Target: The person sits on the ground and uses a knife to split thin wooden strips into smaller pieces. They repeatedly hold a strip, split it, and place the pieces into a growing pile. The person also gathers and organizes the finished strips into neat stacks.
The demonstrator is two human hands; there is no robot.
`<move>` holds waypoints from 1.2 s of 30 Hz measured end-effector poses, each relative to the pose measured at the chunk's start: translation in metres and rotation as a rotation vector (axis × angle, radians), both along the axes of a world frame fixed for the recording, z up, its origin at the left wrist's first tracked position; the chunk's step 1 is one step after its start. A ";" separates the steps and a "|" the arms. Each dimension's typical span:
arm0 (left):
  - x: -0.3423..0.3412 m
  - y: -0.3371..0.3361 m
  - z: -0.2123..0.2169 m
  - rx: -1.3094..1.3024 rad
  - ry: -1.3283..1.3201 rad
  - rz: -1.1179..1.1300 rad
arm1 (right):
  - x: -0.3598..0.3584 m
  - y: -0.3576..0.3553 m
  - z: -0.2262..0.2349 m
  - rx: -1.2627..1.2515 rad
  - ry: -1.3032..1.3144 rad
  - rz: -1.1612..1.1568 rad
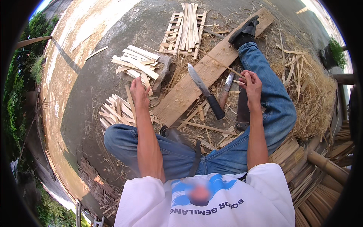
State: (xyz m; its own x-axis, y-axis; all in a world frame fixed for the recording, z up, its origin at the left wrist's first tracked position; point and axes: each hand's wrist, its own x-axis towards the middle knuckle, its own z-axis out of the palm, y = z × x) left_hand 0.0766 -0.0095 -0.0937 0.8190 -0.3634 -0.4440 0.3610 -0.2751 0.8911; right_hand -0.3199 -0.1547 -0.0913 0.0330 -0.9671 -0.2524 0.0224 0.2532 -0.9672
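My right hand (251,86) is closed on a thin bamboo strip (218,61), which slants up and left from my fingers across the wooden plank (211,77). To the left, my left hand (140,92) has its fingers curled together beside a pale bamboo strip (146,83); what sits in them, if anything, is hidden. A broad knife (199,81) with a black handle lies across the plank's near edge, between my hands. Next to it, under my right hand's side, rests a second blade (227,86) with a brown wooden handle.
Pale split strips are stacked on a stone block (163,72), with another strip pile (115,109) by my left knee. Beyond lies a slatted bundle (185,30). My sandalled foot (245,32) presses on the plank. Fibre shavings (314,106) heap at right, near bamboo poles (327,166).
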 end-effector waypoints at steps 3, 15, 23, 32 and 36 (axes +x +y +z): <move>-0.016 0.000 -0.005 -0.058 -0.200 0.028 | 0.006 0.009 -0.043 -0.027 0.392 0.332; -0.135 0.025 -0.042 0.525 -0.623 -1.438 | 0.033 0.063 -0.099 -0.085 0.816 0.716; -0.180 0.076 -0.124 0.760 -1.232 -1.500 | 0.015 0.034 -0.065 0.039 0.927 0.493; -0.166 0.071 -0.120 0.550 -0.983 -1.440 | 0.006 0.031 -0.083 0.018 0.962 0.412; -0.170 0.058 -0.098 0.511 -0.949 -1.408 | 0.010 0.044 -0.085 -0.141 1.046 0.364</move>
State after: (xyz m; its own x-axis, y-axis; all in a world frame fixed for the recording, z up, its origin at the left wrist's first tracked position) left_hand -0.0935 0.0490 -0.1912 0.0564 -0.9422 -0.3303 -0.9117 -0.1834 0.3676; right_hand -0.3098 -0.1106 -0.1767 0.1558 -0.9651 -0.2104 -0.8729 -0.0348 -0.4867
